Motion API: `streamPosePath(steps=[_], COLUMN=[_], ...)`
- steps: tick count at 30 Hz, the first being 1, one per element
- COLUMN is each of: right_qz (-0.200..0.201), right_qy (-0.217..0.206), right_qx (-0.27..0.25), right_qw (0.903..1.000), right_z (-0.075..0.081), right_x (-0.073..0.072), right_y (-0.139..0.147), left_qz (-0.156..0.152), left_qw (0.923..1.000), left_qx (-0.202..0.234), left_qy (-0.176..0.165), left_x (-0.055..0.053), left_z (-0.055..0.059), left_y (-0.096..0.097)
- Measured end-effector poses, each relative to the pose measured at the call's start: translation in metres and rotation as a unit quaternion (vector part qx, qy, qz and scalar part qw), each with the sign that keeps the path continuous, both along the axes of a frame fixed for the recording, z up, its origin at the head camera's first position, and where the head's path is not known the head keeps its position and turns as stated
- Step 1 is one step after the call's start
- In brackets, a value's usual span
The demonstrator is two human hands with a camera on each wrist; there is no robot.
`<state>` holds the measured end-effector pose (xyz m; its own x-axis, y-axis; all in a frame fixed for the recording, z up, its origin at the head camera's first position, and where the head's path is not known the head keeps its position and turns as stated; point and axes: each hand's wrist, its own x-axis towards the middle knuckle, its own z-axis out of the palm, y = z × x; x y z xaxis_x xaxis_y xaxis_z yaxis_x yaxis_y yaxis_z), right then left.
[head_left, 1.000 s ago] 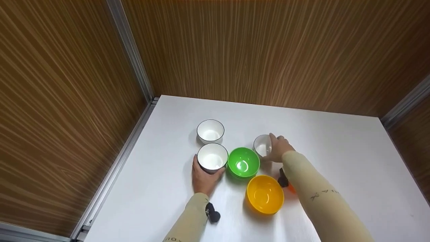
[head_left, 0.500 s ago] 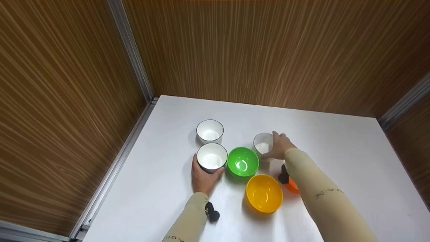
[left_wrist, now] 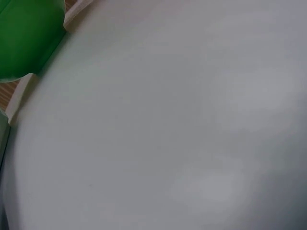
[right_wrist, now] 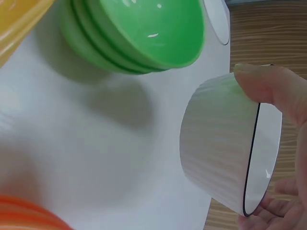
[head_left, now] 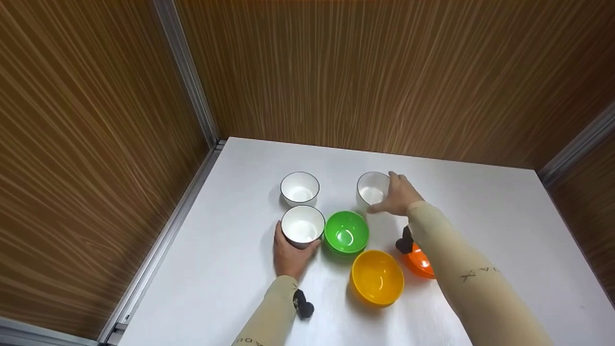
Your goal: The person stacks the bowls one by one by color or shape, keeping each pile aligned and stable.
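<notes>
My left hand (head_left: 291, 254) holds a white bowl (head_left: 303, 224) with a dark rim, thumb and fingers around its near side. In the right wrist view my right hand (right_wrist: 283, 110) grips another dark-rimmed white bowl (right_wrist: 218, 143) by its rim, thumb on one side and fingers on the other. That bowl is up off the table, behind the stack of green bowls (head_left: 346, 232). A third white bowl (head_left: 300, 188) stands just behind the one in my left hand. The left wrist view shows mostly bare table, with a green bowl (left_wrist: 29, 36) in its corner.
A yellow bowl (head_left: 377, 278) stands in front of the green stack. Orange bowls (head_left: 420, 262) sit to its right, partly hidden by the right sleeve. The white table (head_left: 216, 230) is bounded by wood-grain panels (head_left: 336, 72) at the back and sides.
My right hand has moved away toward the back of the table with its white bowl, uncovering more of the orange bowls. The left hand and its bowl have stayed in place.
</notes>
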<state>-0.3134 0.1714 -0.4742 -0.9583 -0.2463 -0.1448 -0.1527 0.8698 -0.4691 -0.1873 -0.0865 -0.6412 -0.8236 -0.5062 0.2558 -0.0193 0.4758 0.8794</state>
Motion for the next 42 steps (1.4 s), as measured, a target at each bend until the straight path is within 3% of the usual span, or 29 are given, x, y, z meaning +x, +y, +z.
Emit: streamPosePath(steps=[7, 23, 42], right_qz=[0.027, 0.087, 0.154], right_qy=[0.025, 0.064, 0.060], right_qx=[0.001, 0.004, 0.009], right_qw=[0.9993, 0.9942, 0.9863], right_z=[0.008, 0.018, 0.004], right_x=[0.002, 0.023, 0.057], right_y=[-0.015, -0.070, -0.137], left_qz=[-0.002, 0.008, 0.001], left_qw=[0.9999, 0.9998, 0.9995], left_qx=[0.009, 0.010, -0.011], left_qy=[-0.005, -0.015, -0.029], left_x=[0.000, 0.001, 0.004], left_z=[0.001, 0.002, 0.006], left_y=[0.002, 0.006, 0.005])
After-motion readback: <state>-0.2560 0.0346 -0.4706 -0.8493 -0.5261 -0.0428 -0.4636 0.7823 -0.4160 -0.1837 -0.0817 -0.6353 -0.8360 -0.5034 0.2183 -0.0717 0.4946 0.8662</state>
